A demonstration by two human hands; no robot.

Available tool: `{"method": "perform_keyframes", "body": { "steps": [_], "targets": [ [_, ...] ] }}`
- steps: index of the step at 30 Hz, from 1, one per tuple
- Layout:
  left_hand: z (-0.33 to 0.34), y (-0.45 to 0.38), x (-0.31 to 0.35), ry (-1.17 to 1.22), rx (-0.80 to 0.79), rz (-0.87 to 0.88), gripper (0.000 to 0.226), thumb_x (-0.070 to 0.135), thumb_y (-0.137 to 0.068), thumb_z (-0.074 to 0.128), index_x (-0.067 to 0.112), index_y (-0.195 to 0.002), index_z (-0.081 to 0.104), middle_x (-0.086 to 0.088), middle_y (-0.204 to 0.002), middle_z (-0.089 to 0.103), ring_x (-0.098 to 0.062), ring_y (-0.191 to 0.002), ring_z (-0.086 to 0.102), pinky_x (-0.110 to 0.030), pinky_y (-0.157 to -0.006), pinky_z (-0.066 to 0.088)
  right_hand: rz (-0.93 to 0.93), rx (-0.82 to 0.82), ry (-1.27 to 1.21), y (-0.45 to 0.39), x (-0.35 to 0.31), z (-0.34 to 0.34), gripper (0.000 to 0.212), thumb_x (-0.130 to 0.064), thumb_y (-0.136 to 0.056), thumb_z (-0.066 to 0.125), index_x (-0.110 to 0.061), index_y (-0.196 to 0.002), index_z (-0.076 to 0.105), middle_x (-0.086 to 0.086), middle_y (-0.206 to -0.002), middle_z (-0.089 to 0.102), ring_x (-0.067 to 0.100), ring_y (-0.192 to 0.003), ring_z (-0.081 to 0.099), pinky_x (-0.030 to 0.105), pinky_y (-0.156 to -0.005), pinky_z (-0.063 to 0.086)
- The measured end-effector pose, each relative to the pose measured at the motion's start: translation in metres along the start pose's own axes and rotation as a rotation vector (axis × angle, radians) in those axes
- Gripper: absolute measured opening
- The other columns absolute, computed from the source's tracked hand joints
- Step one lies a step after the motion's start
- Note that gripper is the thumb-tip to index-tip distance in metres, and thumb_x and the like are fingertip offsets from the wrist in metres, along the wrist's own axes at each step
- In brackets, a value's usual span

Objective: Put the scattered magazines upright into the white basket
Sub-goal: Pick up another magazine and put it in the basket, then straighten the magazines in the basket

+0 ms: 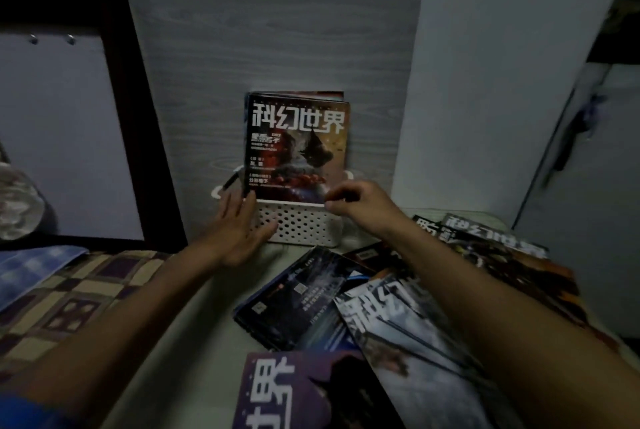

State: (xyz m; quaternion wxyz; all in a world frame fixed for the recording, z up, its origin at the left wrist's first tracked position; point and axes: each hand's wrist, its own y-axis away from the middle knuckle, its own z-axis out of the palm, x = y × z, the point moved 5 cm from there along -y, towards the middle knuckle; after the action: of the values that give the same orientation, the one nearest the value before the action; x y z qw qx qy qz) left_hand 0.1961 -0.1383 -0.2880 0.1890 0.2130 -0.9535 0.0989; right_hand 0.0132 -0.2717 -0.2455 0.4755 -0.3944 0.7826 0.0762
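Note:
A white perforated basket [304, 226] stands against the wood-grain wall. Upright in it are magazines; the front one [298, 144] has a dark red cover with large white characters. My left hand [242, 228] lies flat and open against the basket's left front, fingertips touching the magazine's lower left corner. My right hand [353, 202] pinches the basket's rim at the magazine's lower right corner. Several magazines lie scattered on the table: a dark blue one [304, 300], a grey-white one [408, 342], a purple one [298, 394] and others at the right [491, 245].
A black-framed white board [62, 124] leans at the left. A checked cloth [69, 307] covers the table's left part. A white pillar [485, 82] rises to the right of the basket. A black pen [230, 183] sticks out of the basket's left end.

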Motion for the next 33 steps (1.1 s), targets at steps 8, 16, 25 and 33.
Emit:
{"method": "perform_keyframes", "body": {
  "steps": [8, 16, 25, 33],
  "targets": [
    [0.015, 0.095, 0.084, -0.195, -0.076, 0.362, 0.028, 0.044, -0.09, 0.059, 0.021, -0.073, 0.061, 0.0, -0.077, 0.065, -0.018, -0.072, 0.062, -0.03, -0.062, 0.044, 0.021, 0.173, 0.386, 0.122, 0.01, -0.091, 0.013, -0.016, -0.081, 0.074, -0.027, -0.084, 0.069, -0.002, -0.086, 0.071, 0.013, -0.081, 0.065, 0.022, -0.071, 0.05],
    [0.052, 0.14, 0.134, 0.375, -0.283, 0.124, 0.012, 0.036, -0.08, 0.07, 0.034, -0.091, 0.076, 0.017, -0.092, 0.074, -0.005, -0.086, 0.068, -0.026, -0.081, 0.056, 0.368, -0.044, 0.643, 0.213, 0.052, -0.126, 0.028, -0.044, -0.076, 0.076, -0.042, -0.07, 0.048, -0.022, -0.08, 0.054, -0.009, -0.067, 0.047, 0.003, -0.051, 0.033],
    [0.051, 0.197, 0.15, 0.84, -0.012, 0.054, 0.062, 0.004, -0.082, 0.068, 0.041, -0.129, 0.049, 0.022, -0.113, 0.067, 0.007, -0.096, 0.064, -0.025, -0.085, 0.056, 0.513, 0.23, -0.244, 0.235, 0.042, -0.083, 0.025, 0.001, -0.078, 0.074, -0.019, -0.09, 0.064, -0.001, -0.07, 0.071, 0.008, -0.048, 0.066, 0.011, -0.036, 0.041],
    [-0.053, 0.175, 0.135, 0.944, 0.55, 0.264, 0.041, -0.001, -0.089, 0.064, 0.025, -0.121, 0.06, 0.01, -0.104, 0.073, -0.009, -0.098, 0.069, -0.029, -0.087, 0.056, -0.037, 0.459, -0.365, 0.192, -0.062, -0.102, 0.009, -0.017, -0.086, 0.073, -0.019, -0.094, 0.072, 0.0, -0.091, 0.077, 0.015, -0.08, 0.073, 0.028, -0.068, 0.059]
  ]
}}
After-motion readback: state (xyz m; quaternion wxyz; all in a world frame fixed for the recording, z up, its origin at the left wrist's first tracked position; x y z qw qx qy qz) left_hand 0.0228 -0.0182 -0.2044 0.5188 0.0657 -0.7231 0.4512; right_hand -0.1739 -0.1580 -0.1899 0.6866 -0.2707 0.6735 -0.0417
